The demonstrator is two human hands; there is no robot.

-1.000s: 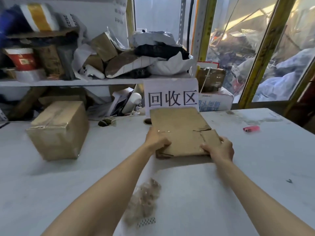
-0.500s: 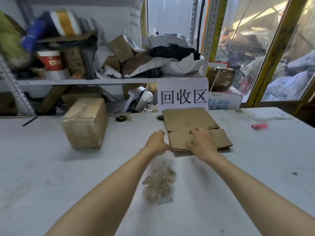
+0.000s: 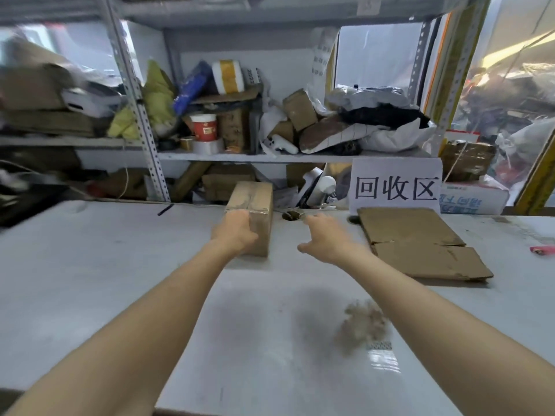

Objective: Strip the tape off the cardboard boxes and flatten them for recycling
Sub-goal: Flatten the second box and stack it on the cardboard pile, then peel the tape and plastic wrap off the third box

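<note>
We log a sign [image 3: 395,187] reading 回收区 on a white table [image 3: 120,280] below cluttered shelves [image 3: 270,157]. Our left hand [image 3: 235,232] grips the taped box [image 3: 255,205]; our right hand [image 3: 326,237] is spread, empty, beside the flattened cardboard [image 3: 420,244].

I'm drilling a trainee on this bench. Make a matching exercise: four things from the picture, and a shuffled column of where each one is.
Things:
1. sealed box
2. flattened cardboard
3. wad of stripped tape
4. pink lighter

Places:
A. at the table's far right edge
B. under the left hand, middle of the table
C. lying in front of the white sign
D. nearest the camera, beside the right forearm

Pairs: 1-B, 2-C, 3-D, 4-A
</note>
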